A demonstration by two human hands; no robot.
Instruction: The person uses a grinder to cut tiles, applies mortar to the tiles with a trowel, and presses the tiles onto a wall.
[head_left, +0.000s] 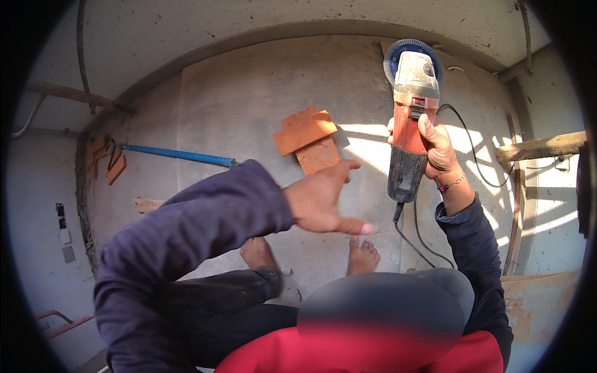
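Note:
My right hand point(440, 147) is wrapped round the red and black body of an angle grinder point(410, 124), its thumb lying close to the switch. The grinder points away from me, with a blue cutting disc point(392, 59) at its far end. Whether the disc turns I cannot tell. My left hand point(323, 198) is empty, thumb and fingers spread apart, in front of my body. Just beyond it several orange clay tiles point(311, 138) lie stacked on the floor, some crosswise over others. The left hand appears apart from both the tiles and the grinder.
The grinder's black cord point(423, 250) loops over the floor on the right. My bare feet point(362, 256) are close below the left hand. A blue pole point(177, 154) and more orange pieces point(116, 168) lie at left. A wooden beam point(541, 148) juts in from the right.

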